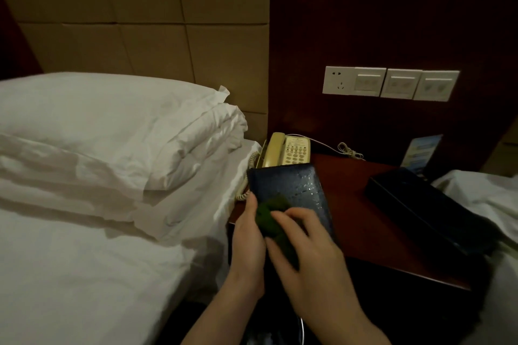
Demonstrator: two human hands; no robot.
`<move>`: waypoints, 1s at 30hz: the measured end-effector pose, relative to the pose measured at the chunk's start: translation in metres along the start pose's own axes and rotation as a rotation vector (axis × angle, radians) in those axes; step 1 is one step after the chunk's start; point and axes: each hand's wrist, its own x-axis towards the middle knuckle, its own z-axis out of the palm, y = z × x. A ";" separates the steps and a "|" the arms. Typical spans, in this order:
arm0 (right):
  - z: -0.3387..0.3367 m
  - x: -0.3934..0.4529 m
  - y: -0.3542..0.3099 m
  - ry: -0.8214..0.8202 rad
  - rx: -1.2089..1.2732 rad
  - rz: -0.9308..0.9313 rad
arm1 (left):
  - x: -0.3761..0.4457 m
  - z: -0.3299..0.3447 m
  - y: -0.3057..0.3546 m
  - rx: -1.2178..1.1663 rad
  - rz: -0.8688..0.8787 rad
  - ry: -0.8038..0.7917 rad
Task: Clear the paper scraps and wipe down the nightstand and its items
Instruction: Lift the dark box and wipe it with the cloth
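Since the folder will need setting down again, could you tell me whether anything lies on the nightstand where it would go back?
Nothing visible does. The left hand holds the dark blue folder while the right hand rubs it with a green cloth. The nightstand is bare between the telephone and the black box.

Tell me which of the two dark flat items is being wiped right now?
The dark blue textured folder, held up by the left hand near the phone; the right hand rubs it with a green cloth. The black box lies untouched.
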 end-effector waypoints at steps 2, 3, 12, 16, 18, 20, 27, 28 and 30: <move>-0.009 0.004 0.016 0.026 -0.023 0.014 | 0.003 -0.005 0.001 0.012 0.025 -0.002; -0.016 0.006 0.027 0.058 -0.029 0.062 | 0.003 -0.007 0.003 0.028 0.041 0.012; 0.001 -0.023 0.010 0.000 0.025 -0.099 | 0.006 -0.003 0.010 0.075 0.094 0.077; -0.015 -0.017 0.035 0.058 -0.021 0.002 | 0.011 -0.012 0.013 0.017 0.060 0.098; -0.026 -0.013 0.049 0.118 -0.029 0.131 | 0.011 -0.014 0.016 0.031 0.088 0.105; -0.025 -0.016 0.050 0.128 -0.025 0.157 | 0.012 -0.012 0.017 0.047 0.109 0.116; 0.002 -0.037 0.020 0.010 0.038 -0.115 | 0.013 -0.004 0.013 0.048 0.102 0.138; -0.002 -0.034 0.028 0.027 0.032 -0.077 | 0.014 -0.005 0.013 0.046 0.106 0.142; -0.015 -0.029 0.048 0.075 -0.004 0.070 | 0.015 -0.008 0.014 0.096 0.134 0.170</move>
